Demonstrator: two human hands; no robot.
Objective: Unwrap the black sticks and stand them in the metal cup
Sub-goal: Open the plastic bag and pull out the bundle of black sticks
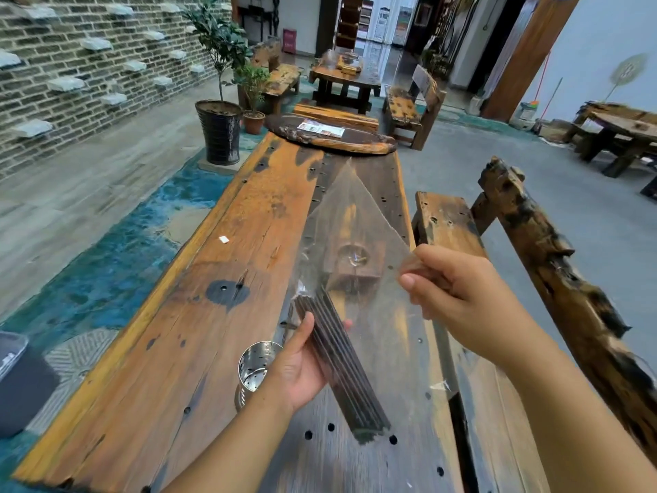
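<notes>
My left hand grips a flat bundle of several black sticks above the long wooden table. A sheet of clear plastic wrap spreads up and to the right from the bundle, partly peeled away. My right hand pinches the wrap's right edge at about the height of the sticks' far ends. The perforated metal cup stands upright on the table just left of my left wrist, with nothing visible inside.
A small white scrap lies on the table's left part. A carved dark wooden tray with cards sits at the far end. A wooden bench runs along the right. A dark bin stands on the floor at left.
</notes>
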